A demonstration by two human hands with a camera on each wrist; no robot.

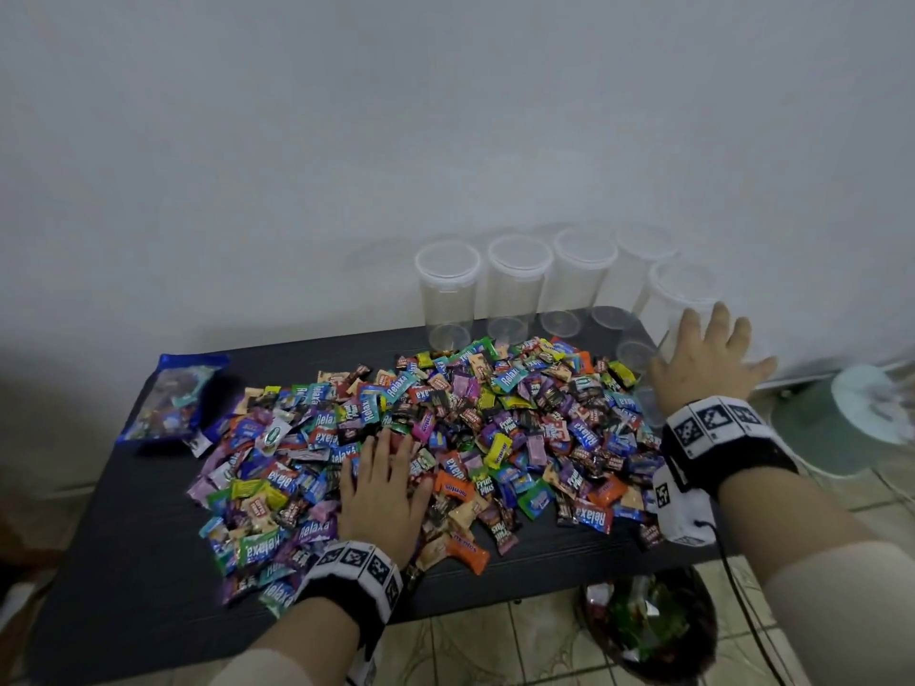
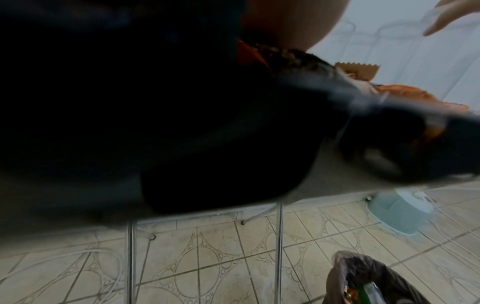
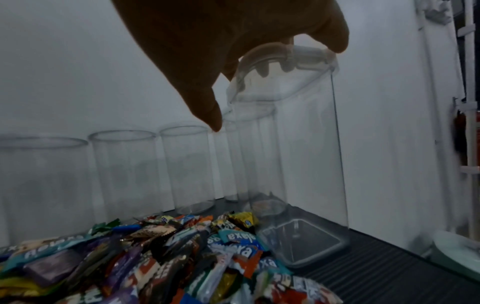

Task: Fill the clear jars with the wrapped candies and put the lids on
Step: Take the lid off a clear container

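The nearest clear jar [image 1: 681, 309], lidded and empty at the worktop's [image 1: 124, 561] far right corner, has the right hand [image 1: 708, 358] reaching over it, fingers [image 3: 207, 111] spread, probably to fetch it, while the left hand [image 1: 383, 497] lies flat, fingers straight, on the wrapped candies [image 1: 495, 428].

Plain white wall [image 1: 346, 116] filling twelve o'clock, black ribbed table [image 1: 124, 537] on chrome legs [image 2: 279, 246] at centre, beige patterned floor tiles [image 2: 207, 257] at six o'clock, pale fan base [image 1: 841, 423] at three o'clock, bagged bin [image 1: 648, 631] at five o'clock, dim even light
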